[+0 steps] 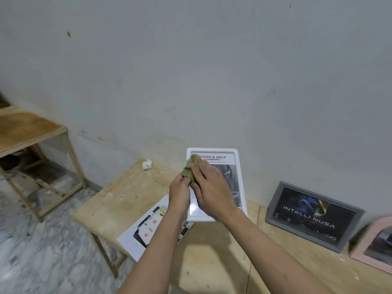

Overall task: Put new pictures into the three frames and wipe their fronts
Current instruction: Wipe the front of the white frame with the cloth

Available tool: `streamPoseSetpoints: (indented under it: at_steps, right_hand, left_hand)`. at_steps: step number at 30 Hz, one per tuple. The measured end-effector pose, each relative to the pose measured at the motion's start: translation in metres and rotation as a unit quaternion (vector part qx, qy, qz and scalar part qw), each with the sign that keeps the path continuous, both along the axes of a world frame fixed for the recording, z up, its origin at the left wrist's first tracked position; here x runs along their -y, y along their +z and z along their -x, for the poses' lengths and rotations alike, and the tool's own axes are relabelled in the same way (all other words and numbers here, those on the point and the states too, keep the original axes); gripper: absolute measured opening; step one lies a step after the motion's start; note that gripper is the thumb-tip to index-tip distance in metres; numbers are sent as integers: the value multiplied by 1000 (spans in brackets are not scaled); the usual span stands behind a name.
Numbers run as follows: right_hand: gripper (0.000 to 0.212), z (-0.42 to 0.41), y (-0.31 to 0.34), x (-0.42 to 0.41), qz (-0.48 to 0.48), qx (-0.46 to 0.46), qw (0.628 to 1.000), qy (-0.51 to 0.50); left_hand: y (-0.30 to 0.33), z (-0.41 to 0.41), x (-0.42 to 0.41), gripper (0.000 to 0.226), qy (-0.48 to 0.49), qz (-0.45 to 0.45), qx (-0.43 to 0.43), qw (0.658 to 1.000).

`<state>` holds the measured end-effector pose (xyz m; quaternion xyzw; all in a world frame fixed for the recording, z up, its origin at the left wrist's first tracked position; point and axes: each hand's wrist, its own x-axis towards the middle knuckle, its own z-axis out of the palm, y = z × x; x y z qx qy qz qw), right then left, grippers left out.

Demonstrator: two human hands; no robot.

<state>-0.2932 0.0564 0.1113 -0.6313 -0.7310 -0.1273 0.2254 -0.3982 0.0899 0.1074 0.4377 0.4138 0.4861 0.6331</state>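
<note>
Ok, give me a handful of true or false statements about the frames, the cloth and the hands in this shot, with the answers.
1. The white frame leans upright against the wall. True.
2. The right hand presses a green cloth on that frame's front. True.
3. The left hand rests flat on the table, away from the frame. False: it is at the frame's left edge, fingers touching the cloth.
4. The grey frame lies face down. False: it leans on the wall, its dark picture showing.
5. A pink frame sits at the right edge of the view. True.
6. Loose printed sheets lie to the right of the grey frame. False: they lie left of the white frame, near the table's edge.
</note>
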Motion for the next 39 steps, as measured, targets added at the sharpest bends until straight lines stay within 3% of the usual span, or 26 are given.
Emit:
streamPoseSetpoints:
  at_steps: [7, 11, 14, 18, 22, 25, 28, 31, 33, 34, 36, 39]
  right_hand:
    - [61, -40, 36, -37, -35, 63, 997, -28]
    - [65, -70, 43, -27, -45, 86, 993, -72]
    - [64, -93, 34, -17, -40, 54, 993, -98]
    - [55, -103, 20, 1, -36, 12, 999, -31]
    - [55, -94, -5, 32, 11, -25, 1000, -10]
    - [51, -85, -28, 63, 34, -54, 998, 25]
    - [46, -76, -41, 88, 99, -99, 989, 54]
    - [38, -82, -14, 96, 176, -273, 945, 32]
    - [36, -88, 19, 86, 109, -388, 915, -6]
    - [37, -93, 36, 75, 46, -398, 916, -35]
    - [47, -97, 59, 44, -46, -325, 941, -77]
    - [55, -77, 60, 9, -37, -145, 985, -82]
  left_hand:
    - [-2, -8, 3, 27, 37, 11, 18, 999]
    - [0, -4, -3, 39, 46, 18, 21, 999]
    - [-2, 0, -4, 33, 57, 18, 9, 998]
    - [-11, -3, -5, 38, 51, 19, 16, 998]
    - [-12, -5, -4, 18, 54, 21, 7, 998]
    - [-19, -1, -5, 19, 72, 21, 1, 997]
    - [-30, 5, -8, 23, 68, 16, -25, 997]
    - [-29, 11, -6, 23, 25, -16, -62, 998]
    - [-25, 10, -6, 25, -12, -26, -67, 997]
    - [-22, 7, -6, 26, -21, -32, -73, 997]
    - [-16, -5, 1, 26, -49, -46, -71, 995]
    - [1, -24, 16, 31, -66, -21, -27, 997]
